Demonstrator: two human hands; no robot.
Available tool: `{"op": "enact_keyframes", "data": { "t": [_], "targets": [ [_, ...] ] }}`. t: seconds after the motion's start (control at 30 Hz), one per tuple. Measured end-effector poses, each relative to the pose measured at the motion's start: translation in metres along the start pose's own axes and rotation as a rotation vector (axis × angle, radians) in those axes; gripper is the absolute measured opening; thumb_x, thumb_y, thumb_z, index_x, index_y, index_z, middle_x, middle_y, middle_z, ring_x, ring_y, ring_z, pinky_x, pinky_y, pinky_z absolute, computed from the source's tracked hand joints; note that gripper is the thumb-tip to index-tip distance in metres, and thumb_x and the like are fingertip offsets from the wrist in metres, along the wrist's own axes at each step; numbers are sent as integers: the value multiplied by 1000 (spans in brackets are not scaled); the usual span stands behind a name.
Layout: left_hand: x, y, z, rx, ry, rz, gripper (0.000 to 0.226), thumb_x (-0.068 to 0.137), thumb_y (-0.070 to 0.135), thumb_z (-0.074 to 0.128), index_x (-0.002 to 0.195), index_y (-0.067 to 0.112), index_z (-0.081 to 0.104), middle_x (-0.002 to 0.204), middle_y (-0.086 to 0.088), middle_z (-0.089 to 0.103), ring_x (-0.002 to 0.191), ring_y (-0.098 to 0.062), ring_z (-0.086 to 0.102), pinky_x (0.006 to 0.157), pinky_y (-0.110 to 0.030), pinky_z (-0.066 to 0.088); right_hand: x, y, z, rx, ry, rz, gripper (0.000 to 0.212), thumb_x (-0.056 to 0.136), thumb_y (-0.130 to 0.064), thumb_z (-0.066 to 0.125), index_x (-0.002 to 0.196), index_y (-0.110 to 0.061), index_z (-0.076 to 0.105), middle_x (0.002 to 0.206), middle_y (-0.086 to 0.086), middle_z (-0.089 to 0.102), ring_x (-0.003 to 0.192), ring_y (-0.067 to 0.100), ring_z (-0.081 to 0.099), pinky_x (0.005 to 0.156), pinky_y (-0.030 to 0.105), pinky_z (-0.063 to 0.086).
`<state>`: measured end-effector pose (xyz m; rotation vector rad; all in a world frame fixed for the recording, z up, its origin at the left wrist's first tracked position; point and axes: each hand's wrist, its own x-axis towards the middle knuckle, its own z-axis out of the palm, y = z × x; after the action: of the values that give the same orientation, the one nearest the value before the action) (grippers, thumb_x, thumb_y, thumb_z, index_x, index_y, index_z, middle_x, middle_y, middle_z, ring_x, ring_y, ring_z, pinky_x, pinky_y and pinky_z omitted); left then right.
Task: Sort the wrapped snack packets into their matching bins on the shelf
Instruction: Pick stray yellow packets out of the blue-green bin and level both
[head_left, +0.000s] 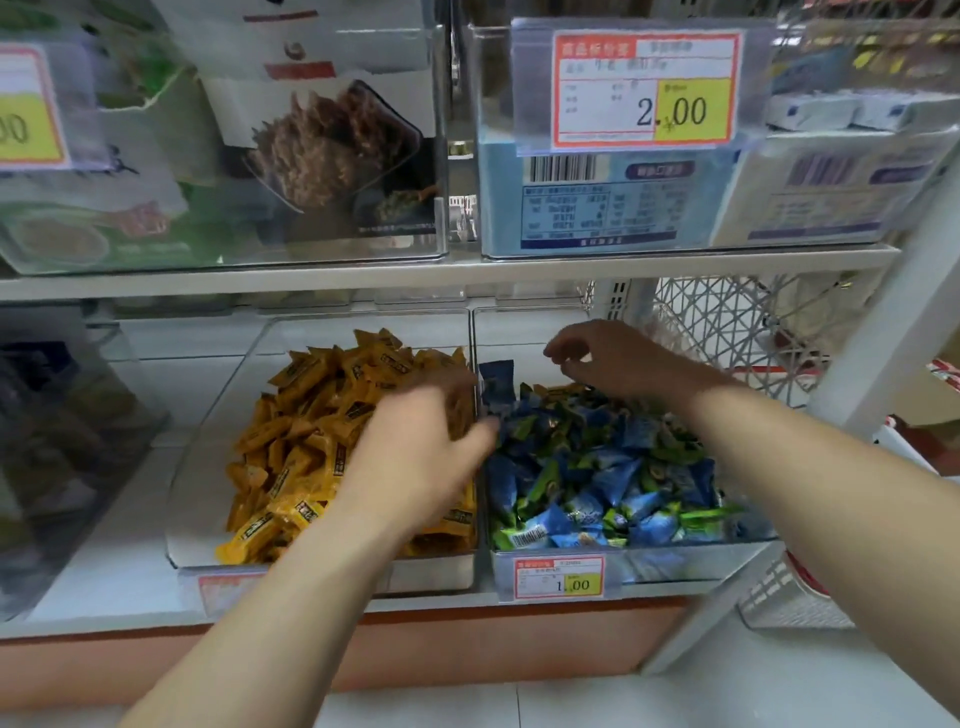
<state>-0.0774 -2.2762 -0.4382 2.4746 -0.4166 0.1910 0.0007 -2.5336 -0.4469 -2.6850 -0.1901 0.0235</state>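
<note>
Though blur hides the grip of the left hand (415, 457) over the yellow bin (202, 467), the right hand (608, 358) hovers, grip half-open and empty; stray yellow packets (556, 389) lie just below its fingertips (551, 351), at the back of the blue bin (675, 564).

The left hand (415, 447) is motion-blurred; whether its fingers hold anything cannot be told. The price tag (223, 590) under the yellow-packet bin (202, 499) is blurred, partly behind the left forearm (301, 577).

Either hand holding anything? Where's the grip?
Left hand is at the upright dark blue packet's lower end; blur hides whether it grips. Right hand holds nothing visible.
</note>
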Motion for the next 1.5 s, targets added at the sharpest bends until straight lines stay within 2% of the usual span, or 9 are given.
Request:
{"op": "enact_keyframes", "data": {
  "t": [0.1, 0.3, 0.67, 0.9, 1.03, 1.17, 1.3, 1.43, 1.5],
  "targets": [
    [-2, -1, 13, -10, -12, 33, 50, 87, 43, 67, 133, 27, 56, 114, 7, 66, 101, -10, 62, 79, -17, 45, 33, 10, 15, -129, -131, 60, 35, 95, -12, 59, 129, -19, 63, 131, 4, 63, 118, 21, 58, 102, 35, 45],
    [2, -13, 19, -101, -44, -4, 44, 89, 36, 66, 132, 30, 56, 118, 7, 65, 105, -13, 62, 92, -31, 53, 58, 22, 45, -369, -294, 109, 43, 98, -24, 56, 141, -23, 51, 142, 4, 53, 126, 23, 51, 101, 33, 43],
    [3, -17, 19, -143, -39, 4, 46, 88, 38, 68, 132, 31, 57, 122, 9, 65, 107, -11, 61, 88, -26, 52, 39, 23, 39, -343, -239, 83, 23, 94, -13, 57, 112, -17, 72, 121, 7, 65, 107, 24, 61, 81, 30, 48],
    [2, -7, 12, -100, 82, 51, 42, 87, 42, 66, 127, 34, 60, 120, 10, 65, 107, -12, 61, 85, -26, 50, -19, -6, 0, 272, 202, 49, 10, 91, -34, 69, 88, -24, 66, 93, -15, 64, 84, 4, 63, 63, 12, 43],
    [0, 14, 11, -219, 177, 159, 44, 86, 50, 66, 123, 29, 60, 108, 11, 66, 97, -8, 60, 81, -21, 51, -64, -46, -6, 781, 176, 75, 9, 92, -14, 68, 85, -19, 65, 85, 0, 72, 81, 18, 68, 78, 39, 55],
    [-7, 39, 11, -507, 131, 208, 35, 86, 34, 74, 118, 32, 61, 98, 18, 68, 85, 2, 64, 72, -6, 46, -101, -72, -4, 1152, 141, 10, 1, 89, -11, 67, 89, -10, 66, 88, 9, 72, 82, 25, 70, 76, 38, 60],
    [3, 28, -3, -339, 246, 73, 17, 84, 30, 75, 96, 32, 64, 81, 16, 67, 76, -1, 64, 63, -10, 45, -110, -63, -4, 882, 258, 56, 6, 92, -18, 68, 94, -22, 72, 94, 0, 74, 86, 20, 73, 71, 27, 55],
    [9, 4, -19, 57, 270, -124, 49, 90, 43, 65, 135, 29, 54, 125, -6, 62, 117, -30, 57, 91, -42, 52, -108, -39, 2, 486, 243, 13, 5, 93, -28, 66, 93, -29, 71, 92, -14, 73, 88, 3, 66, 80, 21, 51],
    [5, 3, -16, 65, 234, -90, 50, 90, 45, 64, 136, 31, 52, 114, -2, 66, 104, -22, 63, 81, -38, 54, -101, -38, 7, 275, 145, -55, 7, 92, -36, 63, 96, -34, 69, 95, -19, 70, 90, -2, 63, 78, 23, 51]
  ]
}}
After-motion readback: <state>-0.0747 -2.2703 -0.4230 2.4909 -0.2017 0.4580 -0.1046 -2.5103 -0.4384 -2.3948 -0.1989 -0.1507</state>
